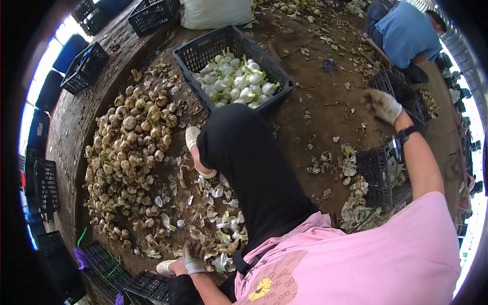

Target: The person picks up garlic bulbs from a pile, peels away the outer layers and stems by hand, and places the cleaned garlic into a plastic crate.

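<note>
My right hand (384,105), in a soiled pale glove with a dark watch at the wrist, is held out at the upper right near a black crate. Its fingers are apart and slightly bent, with nothing visible in them. My left hand (193,258), also gloved, is low beside my shoe, over scattered peels. Its dirty fingers are bent together; what they hold, if anything, is hidden. Left of my knee lies a large pile of unpeeled bulbs (129,147). Beyond the knee, a black crate (198,50) holds white peeled bulbs (238,81) with green stems.
A small black crate (373,175) stands among leafy scraps on the right. Another person (409,33) in blue bends at the upper right. A white sack (216,12) stands behind the bulb crate. More crates (84,68) line the left side; green crates (107,269) are lower left.
</note>
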`<state>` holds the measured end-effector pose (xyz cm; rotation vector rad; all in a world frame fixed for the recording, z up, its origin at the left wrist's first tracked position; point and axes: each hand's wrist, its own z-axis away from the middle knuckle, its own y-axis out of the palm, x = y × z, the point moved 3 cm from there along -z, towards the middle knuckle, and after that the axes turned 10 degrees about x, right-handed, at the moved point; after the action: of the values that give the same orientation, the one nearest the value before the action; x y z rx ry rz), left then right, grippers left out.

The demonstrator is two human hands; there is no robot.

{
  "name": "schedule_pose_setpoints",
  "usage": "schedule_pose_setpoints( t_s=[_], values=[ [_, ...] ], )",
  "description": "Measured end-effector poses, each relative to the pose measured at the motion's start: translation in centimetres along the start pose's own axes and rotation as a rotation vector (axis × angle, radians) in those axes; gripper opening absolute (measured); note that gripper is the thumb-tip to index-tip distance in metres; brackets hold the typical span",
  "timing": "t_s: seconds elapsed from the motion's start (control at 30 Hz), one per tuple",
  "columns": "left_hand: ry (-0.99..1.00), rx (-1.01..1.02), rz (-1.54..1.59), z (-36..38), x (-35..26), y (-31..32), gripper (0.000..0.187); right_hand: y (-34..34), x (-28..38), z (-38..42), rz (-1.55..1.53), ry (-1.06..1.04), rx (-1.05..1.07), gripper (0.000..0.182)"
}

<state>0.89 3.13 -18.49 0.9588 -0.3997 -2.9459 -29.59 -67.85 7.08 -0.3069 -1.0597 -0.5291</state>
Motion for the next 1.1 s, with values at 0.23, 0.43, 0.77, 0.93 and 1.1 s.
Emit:
schedule_pose_setpoints(
  t_s=[0.23,0.43,0.77,0.93,1.1],
  values=[
    [-0.055,-0.072,-0.117,1.6,-0.3,2.6,0.035,3.9,-16.3,7.3,-0.078,0.449,-0.23,0.025],
    [-0.044,-0.003,-0.172,1.5,0.6,2.3,0.031,7.3,-19.0,-0.6,0.533,0.104,0.488,0.027],
    [0.1,-0.043,-0.197,3.2,-0.9,5.0,0.03,23.9,13.5,-17.5,0.046,-0.527,0.762,0.037],
    [0.135,-0.026,-0.113,1.9,0.1,2.9,0.026,32.6,15.7,-17.4,-0.175,-0.414,1.163,0.04],
    [0.414,0.126,-0.166,2.6,-4.7,4.6,0.025,38.4,16.6,-17.6,-0.037,-0.466,1.291,0.037]
  ],
)
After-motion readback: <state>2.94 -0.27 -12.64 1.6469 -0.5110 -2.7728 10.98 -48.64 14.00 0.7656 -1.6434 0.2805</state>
